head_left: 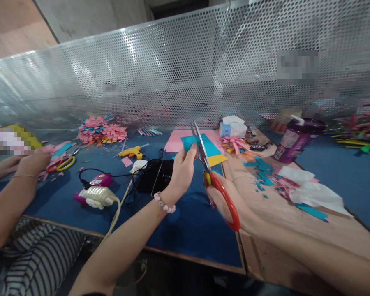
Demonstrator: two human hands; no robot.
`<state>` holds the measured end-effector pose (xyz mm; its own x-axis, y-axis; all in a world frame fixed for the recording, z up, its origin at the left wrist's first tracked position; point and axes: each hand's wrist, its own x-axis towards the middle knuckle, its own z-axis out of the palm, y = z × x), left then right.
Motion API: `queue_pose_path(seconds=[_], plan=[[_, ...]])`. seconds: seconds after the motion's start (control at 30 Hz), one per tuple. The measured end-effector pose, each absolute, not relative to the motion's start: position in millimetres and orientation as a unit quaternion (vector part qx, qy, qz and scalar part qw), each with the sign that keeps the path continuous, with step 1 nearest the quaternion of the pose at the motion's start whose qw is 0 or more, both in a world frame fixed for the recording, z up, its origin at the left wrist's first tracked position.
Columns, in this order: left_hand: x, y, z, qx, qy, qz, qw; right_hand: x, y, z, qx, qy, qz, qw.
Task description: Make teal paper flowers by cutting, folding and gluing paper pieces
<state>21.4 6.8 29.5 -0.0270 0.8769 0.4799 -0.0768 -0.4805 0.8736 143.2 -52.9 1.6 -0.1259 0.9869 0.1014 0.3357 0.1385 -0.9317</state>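
Note:
My left hand (184, 170), with a beaded bracelet (164, 203) at the wrist, pinches a small piece of blue paper (189, 142). Fingers of my right hand (220, 197) are wrapped round the red and yellow handles of a pair of scissors (204, 150). Their blades point up and away from me, slightly parted, close beside the blue paper. Whether the blades touch the paper I cannot tell. Behind my hands lie a larger blue sheet (212, 144), a pink sheet (172, 142) and a yellow sheet (218, 159). A dark phone (165, 176) with a lit clock lies left of my left hand.
At left, a co-worker's hands (33, 164) are near yellow-handled scissors (66, 163). A yellow glue gun (131, 152), a power strip with plugs (97, 193) and a paper-strip bundle (100, 131) are nearby. Rightward are blue scraps (262, 169), tissues (317, 195), a tissue box (232, 127) and a purple cup (297, 139).

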Motion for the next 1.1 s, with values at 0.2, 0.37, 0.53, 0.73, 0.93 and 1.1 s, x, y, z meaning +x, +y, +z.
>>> queue_pose_path(seconds=[0.2,0.37,0.53,0.73,0.93,1.1], plan=[[21.4,4.2,33.1,0.574,0.341,0.634,0.390,143.4,-52.1,0.2,-0.525,-0.635,0.397,0.404],[21.7,4.7,34.6,0.563,0.351,0.642,0.383,143.0,-52.8,2.9,-0.522,-0.634,0.402,0.404],[20.9,6.7,32.4,0.572,0.348,0.642,0.374,143.4,-52.2,3.3,-0.519,-0.638,0.401,0.405],[19.9,8.2,30.6,0.585,0.344,0.636,0.368,144.0,-51.2,0.8,-0.518,-0.635,0.408,0.403],[19.7,7.9,32.2,0.584,0.348,0.634,0.370,145.0,-50.4,-1.4,-0.521,-0.633,0.411,0.400],[20.3,13.6,26.7,0.569,0.345,0.644,0.377,146.7,-50.5,-1.4,-0.529,-0.634,0.394,0.403]])
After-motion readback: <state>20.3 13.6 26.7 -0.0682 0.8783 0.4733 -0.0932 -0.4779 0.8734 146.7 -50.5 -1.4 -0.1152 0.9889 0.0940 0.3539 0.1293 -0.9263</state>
